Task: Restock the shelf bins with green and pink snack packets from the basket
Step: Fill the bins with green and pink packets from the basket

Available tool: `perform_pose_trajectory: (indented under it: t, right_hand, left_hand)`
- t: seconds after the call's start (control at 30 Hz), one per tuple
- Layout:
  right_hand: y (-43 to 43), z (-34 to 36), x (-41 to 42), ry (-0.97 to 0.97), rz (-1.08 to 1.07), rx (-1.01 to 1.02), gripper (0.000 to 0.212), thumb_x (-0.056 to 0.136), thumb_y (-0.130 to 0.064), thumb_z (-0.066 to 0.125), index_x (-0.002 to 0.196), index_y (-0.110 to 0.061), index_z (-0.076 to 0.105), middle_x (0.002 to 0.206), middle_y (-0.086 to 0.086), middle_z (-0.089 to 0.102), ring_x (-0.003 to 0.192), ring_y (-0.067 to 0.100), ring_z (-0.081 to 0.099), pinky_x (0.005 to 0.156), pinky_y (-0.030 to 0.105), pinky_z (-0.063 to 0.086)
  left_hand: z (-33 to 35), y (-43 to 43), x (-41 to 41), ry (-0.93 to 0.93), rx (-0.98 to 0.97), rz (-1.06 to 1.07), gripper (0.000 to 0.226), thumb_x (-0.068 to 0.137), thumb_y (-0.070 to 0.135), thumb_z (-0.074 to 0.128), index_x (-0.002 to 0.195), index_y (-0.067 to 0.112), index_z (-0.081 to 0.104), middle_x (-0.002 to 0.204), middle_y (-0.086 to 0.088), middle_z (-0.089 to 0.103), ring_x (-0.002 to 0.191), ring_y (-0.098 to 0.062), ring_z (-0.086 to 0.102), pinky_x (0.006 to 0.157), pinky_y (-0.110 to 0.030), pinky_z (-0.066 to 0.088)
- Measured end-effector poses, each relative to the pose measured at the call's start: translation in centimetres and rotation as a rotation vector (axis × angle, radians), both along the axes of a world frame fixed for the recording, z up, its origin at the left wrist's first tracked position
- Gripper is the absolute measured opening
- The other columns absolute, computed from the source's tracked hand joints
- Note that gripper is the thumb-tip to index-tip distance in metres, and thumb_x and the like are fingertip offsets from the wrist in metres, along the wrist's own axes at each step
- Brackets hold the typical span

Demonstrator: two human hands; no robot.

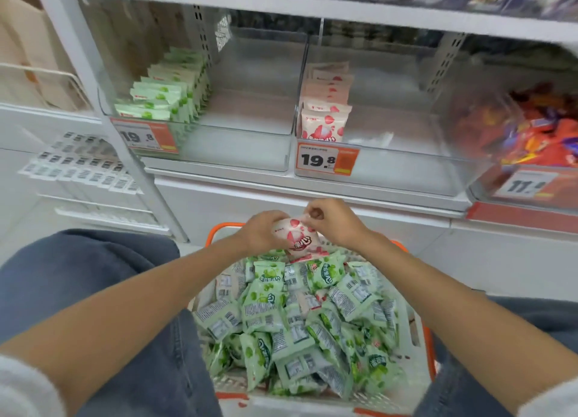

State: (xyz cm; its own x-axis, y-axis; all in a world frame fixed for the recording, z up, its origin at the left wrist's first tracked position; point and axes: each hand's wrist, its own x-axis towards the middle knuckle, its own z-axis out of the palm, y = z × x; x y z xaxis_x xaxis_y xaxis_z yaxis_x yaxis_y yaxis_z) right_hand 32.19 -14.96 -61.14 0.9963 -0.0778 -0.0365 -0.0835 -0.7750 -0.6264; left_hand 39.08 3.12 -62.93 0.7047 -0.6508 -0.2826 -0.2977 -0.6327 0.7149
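Observation:
A pink snack packet is held over the far end of the basket. My left hand grips its left side and my right hand pinches its top right corner. The basket, white with an orange rim, sits between my knees, heaped with several green packets. On the shelf above, the left clear bin holds a row of green packets along its left side. The right clear bin holds a row of pink packets along its left side.
A third bin at the right is piled with red and orange sweets. Price tags reading 19.8 hang on the bin fronts. My knees in blue jeans flank the basket. A white shelf post stands at the left.

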Motion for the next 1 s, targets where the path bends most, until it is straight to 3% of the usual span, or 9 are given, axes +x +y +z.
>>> perform_pose_trajectory:
  t: [0.07, 0.17, 0.23, 0.33, 0.43, 0.6, 0.73, 0.87, 1.0]
  right_hand:
    - [-0.7, 3.5, -0.4, -0.061, -0.007, 0.008, 0.006, 0.087, -0.017, 0.071, 0.082, -0.015, 0.067, 0.067, -0.006, 0.065, 0.065, 0.008, 0.062, 0.065, 0.026, 0.046]
    - [-2.4, 8.5, -0.5, -0.150, -0.061, 0.013, 0.007, 0.086, -0.014, 0.072, 0.092, -0.013, 0.071, 0.077, 0.000, 0.065, 0.067, 0.004, 0.059, 0.068, 0.022, 0.045]
    - [-3.4, 12.2, -0.5, -0.291, -0.130, 0.056, 0.009, 0.085, -0.012, 0.073, 0.093, -0.015, 0.070, 0.082, 0.005, 0.068, 0.068, 0.000, 0.062, 0.068, 0.015, 0.048]
    - [-4.4, 17.5, -0.4, -0.532, -0.227, 0.085, 0.006, 0.086, -0.008, 0.070, 0.091, -0.011, 0.069, 0.077, -0.001, 0.066, 0.061, -0.015, 0.058, 0.064, 0.004, 0.043]
    - [-5.3, 19.8, 0.9, -0.597, -0.298, 0.050, 0.005, 0.086, -0.012, 0.070, 0.090, -0.014, 0.068, 0.078, -0.006, 0.065, 0.064, -0.008, 0.059, 0.062, 0.004, 0.043]
    - [-7.0, 15.7, 4.3, -0.365, -0.400, 0.107, 0.010, 0.083, -0.011, 0.072, 0.080, -0.018, 0.066, 0.074, 0.001, 0.067, 0.076, 0.019, 0.066, 0.075, 0.031, 0.055]
    - [-7.1, 12.9, 6.4, -0.182, -0.406, 0.158, 0.017, 0.082, -0.007, 0.071, 0.070, -0.017, 0.063, 0.064, 0.002, 0.068, 0.067, 0.017, 0.065, 0.079, 0.043, 0.058]
    - [-6.7, 11.9, 7.6, -0.006, -0.362, 0.127, 0.020, 0.079, -0.003, 0.074, 0.065, -0.011, 0.062, 0.072, 0.006, 0.063, 0.072, 0.021, 0.059, 0.067, 0.032, 0.053]
    - [-6.3, 11.9, 8.1, 0.073, -0.337, 0.038, 0.014, 0.080, -0.011, 0.076, 0.086, -0.011, 0.063, 0.085, 0.003, 0.061, 0.077, 0.019, 0.056, 0.052, 0.022, 0.038]
  left_hand:
    - [3.2, -0.9, 0.4, -0.093, -0.053, -0.010, 0.031, 0.075, 0.025, 0.084, 0.102, 0.018, 0.068, 0.091, 0.005, 0.069, 0.074, -0.009, 0.062, 0.058, -0.011, 0.044]
    - [8.7, -2.2, 1.2, -0.209, -0.173, -0.015, 0.026, 0.073, 0.019, 0.085, 0.094, 0.018, 0.069, 0.079, 0.008, 0.064, 0.071, -0.009, 0.061, 0.057, -0.016, 0.043]
    - [12.8, -3.2, 2.0, -0.203, -0.348, 0.019, 0.021, 0.075, 0.012, 0.083, 0.091, 0.016, 0.069, 0.074, 0.010, 0.063, 0.064, 0.001, 0.059, 0.056, -0.011, 0.043]
    - [18.6, -5.3, 3.4, -0.180, -0.584, 0.075, 0.017, 0.085, 0.005, 0.072, 0.100, 0.009, 0.067, 0.082, 0.004, 0.069, 0.066, 0.004, 0.064, 0.058, -0.012, 0.048]
    - [21.3, -7.6, 5.4, -0.259, -0.593, 0.037, 0.018, 0.089, 0.002, 0.065, 0.107, 0.001, 0.065, 0.096, -0.009, 0.069, 0.081, -0.010, 0.066, 0.069, -0.021, 0.054]
    - [19.2, -9.7, 8.3, -0.541, -0.122, -0.039, 0.014, 0.088, 0.020, 0.068, 0.100, 0.016, 0.073, 0.099, -0.003, 0.069, 0.102, -0.024, 0.063, 0.087, -0.039, 0.051]
    - [17.5, -9.9, 8.7, -0.837, 0.147, -0.088, 0.023, 0.088, 0.033, 0.068, 0.109, 0.024, 0.073, 0.121, -0.001, 0.062, 0.120, -0.027, 0.045, 0.095, -0.042, 0.039]
    - [15.5, -9.3, 8.6, -0.941, 0.009, -0.070, 0.024, 0.085, 0.020, 0.069, 0.109, 0.021, 0.071, 0.128, -0.003, 0.056, 0.119, -0.026, 0.044, 0.097, -0.041, 0.042]
    - [13.0, -7.8, 7.7, -0.984, -0.268, 0.038, 0.027, 0.083, 0.009, 0.065, 0.111, 0.013, 0.066, 0.126, -0.004, 0.054, 0.117, -0.024, 0.046, 0.089, -0.034, 0.046]
